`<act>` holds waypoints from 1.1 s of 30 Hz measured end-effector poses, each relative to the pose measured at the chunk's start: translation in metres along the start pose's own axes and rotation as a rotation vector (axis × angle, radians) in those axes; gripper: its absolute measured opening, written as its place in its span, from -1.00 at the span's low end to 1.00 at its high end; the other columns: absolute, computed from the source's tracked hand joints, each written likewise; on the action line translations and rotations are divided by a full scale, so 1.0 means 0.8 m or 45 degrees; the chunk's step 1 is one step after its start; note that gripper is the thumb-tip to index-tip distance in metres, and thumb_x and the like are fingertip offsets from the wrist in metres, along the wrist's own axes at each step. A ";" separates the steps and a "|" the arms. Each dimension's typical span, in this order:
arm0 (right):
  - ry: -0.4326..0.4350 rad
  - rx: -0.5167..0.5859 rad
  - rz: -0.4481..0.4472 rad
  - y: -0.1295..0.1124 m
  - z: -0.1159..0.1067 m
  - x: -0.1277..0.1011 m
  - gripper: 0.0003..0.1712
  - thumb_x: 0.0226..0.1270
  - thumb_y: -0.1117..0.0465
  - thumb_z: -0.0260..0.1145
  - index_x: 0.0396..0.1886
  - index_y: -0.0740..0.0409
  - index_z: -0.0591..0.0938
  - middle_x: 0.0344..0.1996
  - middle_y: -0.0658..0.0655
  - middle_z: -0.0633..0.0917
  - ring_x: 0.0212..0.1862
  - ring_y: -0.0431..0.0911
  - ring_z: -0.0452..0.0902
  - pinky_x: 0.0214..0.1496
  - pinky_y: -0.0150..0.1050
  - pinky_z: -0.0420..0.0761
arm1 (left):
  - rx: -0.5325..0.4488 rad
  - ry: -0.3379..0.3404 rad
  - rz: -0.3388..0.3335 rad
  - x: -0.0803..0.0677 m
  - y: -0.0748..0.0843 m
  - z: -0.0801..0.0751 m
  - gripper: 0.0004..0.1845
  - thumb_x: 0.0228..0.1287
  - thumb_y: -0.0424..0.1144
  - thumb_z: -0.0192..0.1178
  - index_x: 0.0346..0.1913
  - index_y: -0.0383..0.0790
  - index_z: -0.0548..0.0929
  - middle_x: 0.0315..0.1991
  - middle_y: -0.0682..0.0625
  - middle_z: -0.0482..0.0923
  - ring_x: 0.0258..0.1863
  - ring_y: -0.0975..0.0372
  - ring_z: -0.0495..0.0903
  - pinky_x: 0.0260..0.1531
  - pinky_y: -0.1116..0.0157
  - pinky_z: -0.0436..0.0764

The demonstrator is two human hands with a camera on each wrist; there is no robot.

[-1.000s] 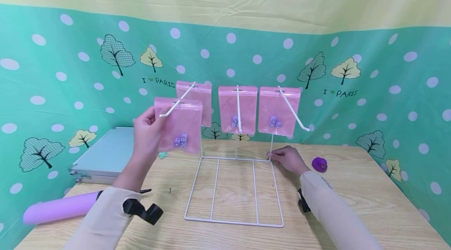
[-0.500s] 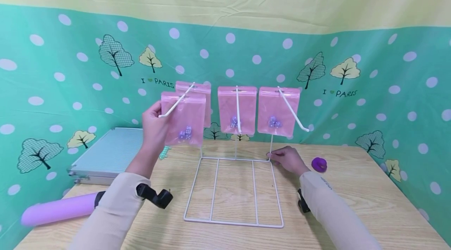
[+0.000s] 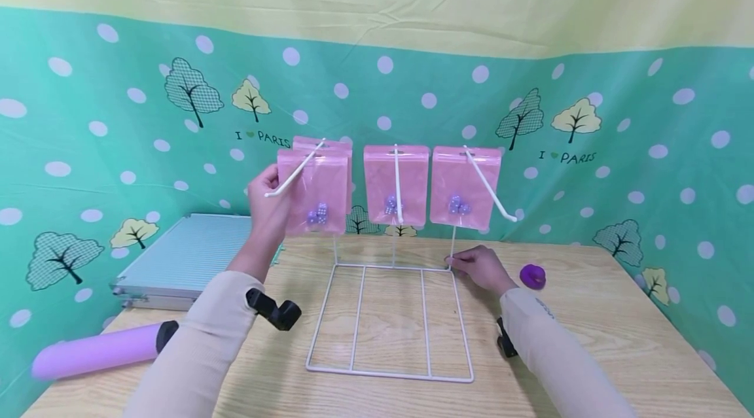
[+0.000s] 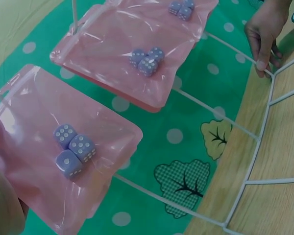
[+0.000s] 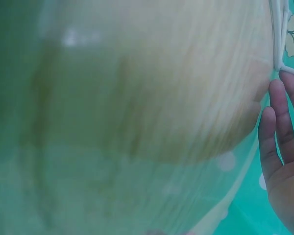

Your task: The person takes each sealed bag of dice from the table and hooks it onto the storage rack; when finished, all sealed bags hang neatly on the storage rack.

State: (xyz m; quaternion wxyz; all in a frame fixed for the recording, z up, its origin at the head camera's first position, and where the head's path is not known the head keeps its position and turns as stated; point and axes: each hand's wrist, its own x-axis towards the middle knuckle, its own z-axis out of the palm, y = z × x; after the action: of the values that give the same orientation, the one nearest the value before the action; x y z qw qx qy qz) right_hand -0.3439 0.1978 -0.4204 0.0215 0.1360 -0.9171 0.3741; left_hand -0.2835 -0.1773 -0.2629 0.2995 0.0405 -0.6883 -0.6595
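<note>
My left hand (image 3: 268, 205) pinches the left edge of a pink zip bag (image 3: 309, 186) with purple dice (image 4: 74, 149) inside. The bag is at the left hook (image 3: 290, 177) of a white wire display rack (image 3: 389, 374), in front of another pink bag (image 3: 340, 145) mostly hidden behind it. Similar bags hang from the middle hook (image 3: 398, 189) and the right hook (image 3: 489, 186). Low at the rack's rear right corner, my right hand (image 3: 483, 267) holds the wire between thumb and fingers; the right wrist view shows some of these fingers (image 5: 279, 117) extended by the wire.
A pale blue ribbed case (image 3: 188, 254) lies on the wooden table (image 3: 577, 326) at the left, with a lilac cylinder (image 3: 100, 349) before it. Right of the rack sits a purple ring-shaped item (image 3: 533, 276). Behind everything hangs a green polka-dot cloth (image 3: 430, 78).
My left hand has moved the front pink bag rightward, slightly up and back along the left hook, closer to the bag behind it. My right hand has stayed at the rack's corner.
</note>
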 end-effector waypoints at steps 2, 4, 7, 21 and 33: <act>0.000 0.003 0.013 0.000 0.000 0.000 -0.71 0.46 0.10 0.36 -0.09 0.24 0.79 -0.41 0.09 0.80 -0.33 -0.10 0.70 0.09 0.08 0.63 | 0.004 0.010 -0.020 0.003 -0.001 0.003 -0.78 0.39 -0.03 0.33 -0.20 -0.13 0.69 -0.43 0.11 0.56 -0.42 0.32 0.51 -0.47 0.51 0.59; -0.002 0.004 0.028 0.000 0.001 0.000 -0.70 0.46 0.08 0.36 -0.09 0.24 0.79 -0.40 0.09 0.80 -0.33 -0.10 0.70 0.08 0.06 0.64 | 0.014 0.020 -0.029 0.005 -0.001 0.006 -0.73 0.40 -0.02 0.32 -0.14 -0.18 0.70 -0.42 0.11 0.57 -0.42 0.33 0.52 -0.46 0.51 0.60; -0.003 0.001 0.037 0.001 0.001 0.000 -0.69 0.45 0.07 0.36 -0.09 0.23 0.79 -0.40 0.08 0.79 -0.33 -0.10 0.70 0.09 0.07 0.64 | 0.029 0.044 -0.030 0.009 -0.002 0.010 -0.71 0.41 -0.06 0.32 -0.08 -0.25 0.71 -0.44 0.13 0.56 -0.42 0.34 0.51 -0.46 0.52 0.58; -0.007 0.012 0.034 0.000 0.000 -0.002 -0.71 0.45 0.10 0.36 -0.09 0.24 0.79 -0.39 0.09 0.80 -0.35 -0.11 0.69 0.03 0.03 0.66 | 0.114 0.098 -0.102 0.017 0.000 0.022 -0.55 0.35 0.08 0.34 0.01 -0.27 0.70 -0.36 0.06 0.59 -0.38 0.31 0.55 -0.39 0.48 0.63; -0.009 -0.011 0.018 -0.002 0.000 0.000 -0.72 0.45 0.10 0.36 -0.12 0.24 0.80 -0.47 0.05 0.78 -0.36 -0.12 0.68 0.09 0.08 0.63 | 0.211 0.181 -0.133 0.022 0.001 0.032 -0.56 0.36 0.09 0.33 0.03 -0.22 0.72 -0.26 -0.01 0.65 -0.35 0.30 0.56 -0.30 0.44 0.63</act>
State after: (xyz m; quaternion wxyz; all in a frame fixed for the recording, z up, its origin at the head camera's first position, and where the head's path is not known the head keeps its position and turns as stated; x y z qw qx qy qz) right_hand -0.3432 0.1971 -0.4191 0.0163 0.1307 -0.9198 0.3696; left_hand -0.3096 -0.1630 -0.2546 0.3085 0.1474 -0.7143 -0.6106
